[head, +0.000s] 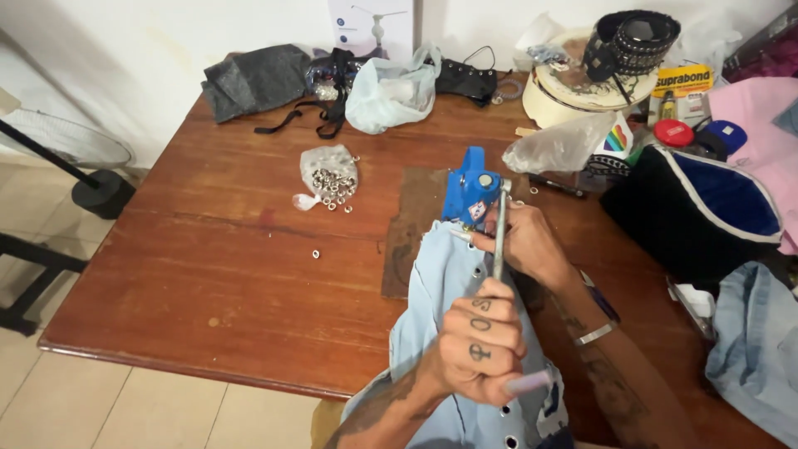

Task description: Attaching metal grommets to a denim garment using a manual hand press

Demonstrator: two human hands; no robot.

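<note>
A blue hand press (465,187) stands on a dark wooden board (413,220) on the brown table (233,266). My left hand (478,345) is a fist closed around the lower end of the press's metal lever (499,229). A light blue denim garment (440,283) with metal eyelets along its edge runs from the press toward me. My right hand (528,245), with a metal bracelet on its wrist, pinches the denim against the press base. A small plastic bag of silver eyelets (330,176) lies to the left, with one loose eyelet (316,254) nearby.
The back of the table carries a grey cloth (253,75), black straps, a pale green plastic bag (386,91) and a round cream box (573,91) with a studded belt. A black bag with blue lining (698,208) and more denim (761,349) crowd the right. A fan base (100,191) stands on the floor at left.
</note>
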